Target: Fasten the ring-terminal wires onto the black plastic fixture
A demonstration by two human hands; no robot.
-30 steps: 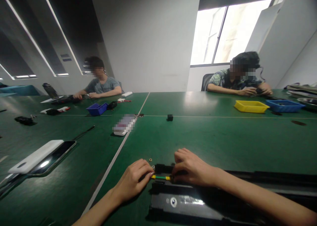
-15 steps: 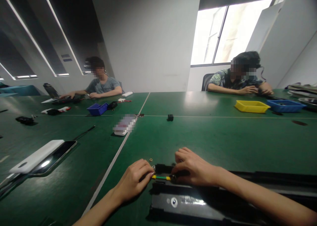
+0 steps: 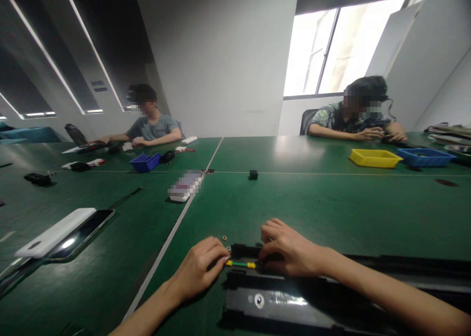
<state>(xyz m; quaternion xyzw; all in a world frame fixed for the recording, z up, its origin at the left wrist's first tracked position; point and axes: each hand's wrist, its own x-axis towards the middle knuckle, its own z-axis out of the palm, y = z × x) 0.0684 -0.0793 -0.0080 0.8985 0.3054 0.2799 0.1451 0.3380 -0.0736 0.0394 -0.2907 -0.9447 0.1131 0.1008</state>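
Observation:
My left hand (image 3: 198,267) is curled, its fingertips pinching the left end of a short yellow-and-green wire (image 3: 241,264). My right hand (image 3: 290,250) is closed over the wire's right end, where it meets a long black metal part (image 3: 294,304) lying across the near edge of the green table (image 3: 316,203). A small black block (image 3: 243,250) sits just behind the wire between my hands. A tiny brass nut (image 3: 223,238) lies on the table just beyond my left hand.
A phone and white case (image 3: 62,235) lie at the left, a white box (image 3: 184,186) further back. A small black cube (image 3: 252,174) sits mid-table. Blue bin (image 3: 144,162), yellow bin (image 3: 374,158) and blue bin (image 3: 425,157) stand far off. Two people work at the far side.
My hands stay almost still; the right hand has shifted slightly on the wire's end. The person at the far left has stretched an arm out to the left.

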